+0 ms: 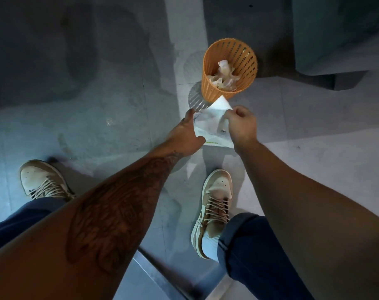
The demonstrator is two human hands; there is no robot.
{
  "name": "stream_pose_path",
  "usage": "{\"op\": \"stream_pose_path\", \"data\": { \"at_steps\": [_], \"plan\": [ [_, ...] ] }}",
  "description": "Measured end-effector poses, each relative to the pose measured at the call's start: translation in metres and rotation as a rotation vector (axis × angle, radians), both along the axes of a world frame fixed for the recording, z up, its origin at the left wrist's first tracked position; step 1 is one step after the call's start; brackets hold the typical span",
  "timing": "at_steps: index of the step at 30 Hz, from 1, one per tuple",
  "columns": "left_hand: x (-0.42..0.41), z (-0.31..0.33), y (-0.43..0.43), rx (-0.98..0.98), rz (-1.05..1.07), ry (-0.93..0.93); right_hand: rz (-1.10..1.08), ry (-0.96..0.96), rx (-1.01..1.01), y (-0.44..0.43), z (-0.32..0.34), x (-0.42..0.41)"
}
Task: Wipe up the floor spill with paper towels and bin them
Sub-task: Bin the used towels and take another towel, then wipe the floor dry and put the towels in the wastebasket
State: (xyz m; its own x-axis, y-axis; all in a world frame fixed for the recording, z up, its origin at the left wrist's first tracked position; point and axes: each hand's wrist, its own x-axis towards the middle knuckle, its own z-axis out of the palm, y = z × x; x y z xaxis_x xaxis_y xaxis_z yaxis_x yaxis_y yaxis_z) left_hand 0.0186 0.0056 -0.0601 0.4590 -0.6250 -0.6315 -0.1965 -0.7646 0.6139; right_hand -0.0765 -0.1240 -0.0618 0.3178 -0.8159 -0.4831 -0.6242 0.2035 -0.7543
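Both hands, the left hand [187, 132] and the right hand [240, 124], hold a pinching grip on a paper towel [212, 124] just short of the orange bin [228, 68], so releasing it early would likely drop it onto the floor [97, 105].

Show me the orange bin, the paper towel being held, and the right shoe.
orange bin [210, 87]: head view, slatted outer wall.
paper towel [212, 124]: head view, middle of the sheet.
right shoe [216, 198]: head view, laces.
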Motion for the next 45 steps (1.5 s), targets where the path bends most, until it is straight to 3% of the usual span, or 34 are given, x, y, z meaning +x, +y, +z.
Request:
{"op": "stream_pose_path", "data": {
  "at_steps": [8,10,14,18,26,29,32,34,35,38,45],
  "plan": [
    [-0.003,0.024,0.012,0.005,0.08,0.094,-0.23,-0.136,0.14,-0.005,0.061,-0.008],
    [0.0,0.03,0.012,-0.022,0.153,0.103,-0.276,-0.158,0.09,-0.008,0.075,-0.007],
    [0.008,0.047,0.011,-0.07,0.256,0.149,-0.337,-0.189,-0.2,-0.007,0.105,-0.001],
    [0.017,0.067,0.015,-0.09,0.299,0.152,-0.358,-0.254,-0.229,0.0,0.125,0.001],
    [0.053,0.13,0.06,-0.214,0.538,0.368,-0.039,-0.394,0.348,0.041,0.194,0.051],
    [0.069,0.15,0.091,-0.236,0.685,0.599,-0.011,-0.412,0.465,0.056,0.225,0.064],
    [0.076,0.175,0.122,-0.331,0.676,0.834,0.1,-0.534,0.561,0.07,0.243,0.079],
    [0.076,0.196,0.139,-0.455,0.712,0.953,0.199,-0.487,0.484,0.085,0.251,0.088],
    [0.077,0.206,0.147,-0.524,0.75,0.97,0.268,-0.409,0.346,0.092,0.253,0.091],
    [0.082,0.236,0.174,-0.684,0.843,0.882,0.408,-0.201,-0.033,0.111,0.256,0.097],
    [0.096,0.253,0.237,-0.739,0.92,0.766,0.486,-0.283,-0.096,0.176,0.253,0.125]
  ]
}}
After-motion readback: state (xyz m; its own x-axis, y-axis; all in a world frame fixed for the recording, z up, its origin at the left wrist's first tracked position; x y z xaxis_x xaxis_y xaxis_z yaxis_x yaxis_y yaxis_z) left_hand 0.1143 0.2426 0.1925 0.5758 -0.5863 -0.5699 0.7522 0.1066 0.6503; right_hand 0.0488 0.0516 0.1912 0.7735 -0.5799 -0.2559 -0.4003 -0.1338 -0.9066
